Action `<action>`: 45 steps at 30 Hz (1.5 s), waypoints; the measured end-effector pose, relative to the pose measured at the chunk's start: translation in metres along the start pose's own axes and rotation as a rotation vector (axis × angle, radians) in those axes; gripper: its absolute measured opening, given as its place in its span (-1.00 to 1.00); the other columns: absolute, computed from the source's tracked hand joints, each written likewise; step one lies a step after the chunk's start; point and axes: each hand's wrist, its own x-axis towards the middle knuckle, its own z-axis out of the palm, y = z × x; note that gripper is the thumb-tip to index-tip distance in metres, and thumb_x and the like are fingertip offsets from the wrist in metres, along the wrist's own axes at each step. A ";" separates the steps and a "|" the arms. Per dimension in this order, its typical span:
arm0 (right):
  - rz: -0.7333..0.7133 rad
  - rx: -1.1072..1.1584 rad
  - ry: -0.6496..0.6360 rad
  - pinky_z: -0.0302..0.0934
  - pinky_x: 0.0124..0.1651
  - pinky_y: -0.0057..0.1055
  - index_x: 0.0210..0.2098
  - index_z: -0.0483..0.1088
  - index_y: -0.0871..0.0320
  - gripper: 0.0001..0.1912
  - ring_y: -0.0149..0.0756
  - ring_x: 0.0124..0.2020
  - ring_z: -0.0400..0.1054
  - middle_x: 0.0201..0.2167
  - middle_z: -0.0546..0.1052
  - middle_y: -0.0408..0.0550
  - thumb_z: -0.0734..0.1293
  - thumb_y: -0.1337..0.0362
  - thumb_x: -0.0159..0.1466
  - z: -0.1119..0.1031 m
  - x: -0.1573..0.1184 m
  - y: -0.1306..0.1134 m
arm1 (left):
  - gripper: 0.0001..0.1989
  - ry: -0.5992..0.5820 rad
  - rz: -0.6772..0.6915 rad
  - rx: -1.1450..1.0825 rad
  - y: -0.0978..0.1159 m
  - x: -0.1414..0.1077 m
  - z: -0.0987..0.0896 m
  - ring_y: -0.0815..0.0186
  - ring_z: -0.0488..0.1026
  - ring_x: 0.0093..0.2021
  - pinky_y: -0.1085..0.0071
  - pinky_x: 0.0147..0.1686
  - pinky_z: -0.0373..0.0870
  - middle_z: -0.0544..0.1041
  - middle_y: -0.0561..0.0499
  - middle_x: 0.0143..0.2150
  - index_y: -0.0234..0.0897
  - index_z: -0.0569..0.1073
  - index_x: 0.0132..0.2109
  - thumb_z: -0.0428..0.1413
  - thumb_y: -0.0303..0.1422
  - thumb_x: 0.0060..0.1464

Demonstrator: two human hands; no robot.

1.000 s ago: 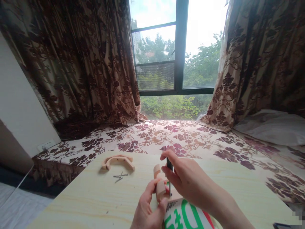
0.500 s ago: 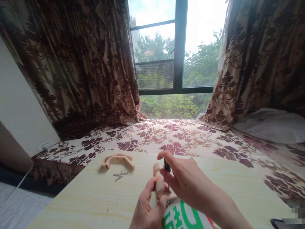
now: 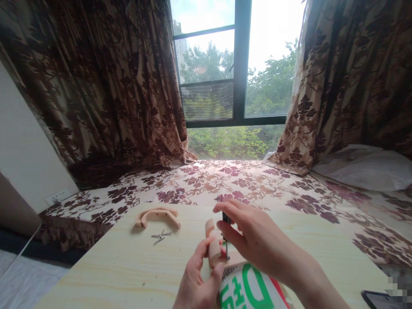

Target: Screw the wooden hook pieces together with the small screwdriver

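My right hand [image 3: 246,229] is closed around the dark handle of a screwdriver [image 3: 227,249], held upright with its tip down at a wooden part. My left hand [image 3: 200,274] grips a pale wooden piece [image 3: 215,253] with a rounded end, close beside the screwdriver shaft. Just beyond it shows another rounded wooden end [image 3: 210,227]; how the two join is hidden. Under the hands lies a white packet [image 3: 246,289] with large green lettering and a red edge.
Two curved wooden pieces [image 3: 161,213] lie on the pale wooden table [image 3: 106,266], with several screws [image 3: 160,237] in front of them. A dark flat device [image 3: 375,299] rests at the right edge. Behind is a floral-covered ledge [image 3: 238,180] below a window.
My right hand's fingers have shifted slightly on the screwdriver handle, and more of the shaft shows now. My left hand keeps its hold on the wooden piece. The view has moved a little.
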 end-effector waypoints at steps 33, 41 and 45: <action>0.093 -0.113 0.039 -0.12 -0.47 -0.43 -0.44 0.15 0.12 -0.74 -0.44 -0.56 0.08 -0.58 0.35 -0.20 0.15 0.13 0.33 0.011 0.006 0.004 | -0.58 -0.025 -0.010 -0.041 -0.002 0.000 -0.001 0.34 0.38 -0.39 0.53 -0.42 0.31 0.46 0.03 -0.34 -0.24 0.42 -0.19 0.20 -0.03 -0.07; 0.065 -0.135 0.040 -0.14 -0.51 -0.44 -0.48 0.15 0.11 -0.73 -0.44 -0.59 0.06 -0.61 0.31 -0.23 0.20 0.14 0.29 0.011 0.005 0.002 | -0.60 0.000 -0.003 -0.031 0.000 -0.001 0.000 0.32 0.40 -0.35 0.50 -0.36 0.33 0.49 0.02 -0.28 -0.24 0.45 -0.17 0.21 -0.05 -0.07; 0.097 -0.148 0.054 -0.13 -0.50 -0.44 -0.42 0.22 0.11 -0.79 -0.43 -0.58 0.12 -0.60 0.35 -0.21 0.19 0.16 0.30 0.008 0.005 0.003 | -0.59 -0.013 0.016 -0.013 -0.002 0.000 -0.002 0.32 0.38 -0.35 0.51 -0.38 0.32 0.46 0.02 -0.28 -0.25 0.44 -0.18 0.21 -0.04 -0.07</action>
